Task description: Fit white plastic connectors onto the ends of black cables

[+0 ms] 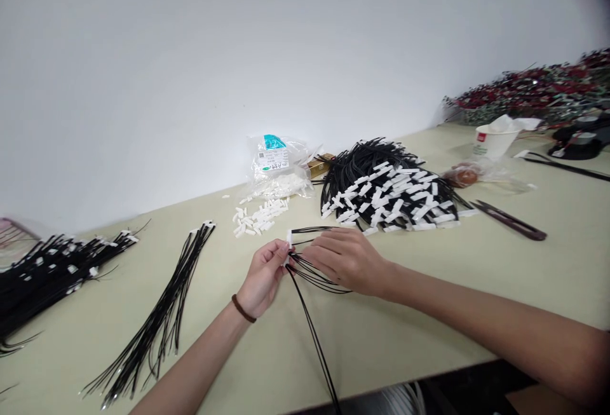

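Above a pale counter [405, 339], the left hand [262, 275] pinched a white connector [288, 237]; the right hand [350, 259] clasped black wires [307, 267]

Wht connector [288, 237] partly hidden by L fingers [277, 257].

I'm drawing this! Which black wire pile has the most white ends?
The big heap beyond the right hand: white connectors crowd its front. The other piles show fewer.
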The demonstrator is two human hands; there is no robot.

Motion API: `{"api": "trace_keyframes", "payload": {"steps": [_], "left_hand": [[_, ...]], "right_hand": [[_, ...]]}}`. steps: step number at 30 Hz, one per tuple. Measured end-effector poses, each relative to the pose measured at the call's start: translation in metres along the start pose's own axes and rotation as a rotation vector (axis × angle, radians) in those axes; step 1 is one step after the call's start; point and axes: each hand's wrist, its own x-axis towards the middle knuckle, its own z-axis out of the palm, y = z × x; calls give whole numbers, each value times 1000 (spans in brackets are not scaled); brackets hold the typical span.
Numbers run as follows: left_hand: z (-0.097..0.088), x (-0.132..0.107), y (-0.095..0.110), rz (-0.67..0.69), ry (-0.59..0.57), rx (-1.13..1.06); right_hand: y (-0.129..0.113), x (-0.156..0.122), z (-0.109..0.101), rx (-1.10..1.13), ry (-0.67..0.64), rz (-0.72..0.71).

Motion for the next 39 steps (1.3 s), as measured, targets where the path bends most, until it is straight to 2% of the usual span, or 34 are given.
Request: {"api": "trace_keyframes", "payload": {"steps": [7, 20, 28, 39], "left_hand": [[-2, 0, 2, -4, 27, -18], [-4, 2, 1, -3, 71, -47], [-5, 3, 3, -15, 112, -61], [-8, 3, 0, -14, 120, -70]], "right_hand": [[5, -1, -1, -11, 37, 42], [8, 2, -7, -70, 188, 113], [18, 10, -22, -199, 415, 163], [28, 19, -38, -306, 551, 181]]}}
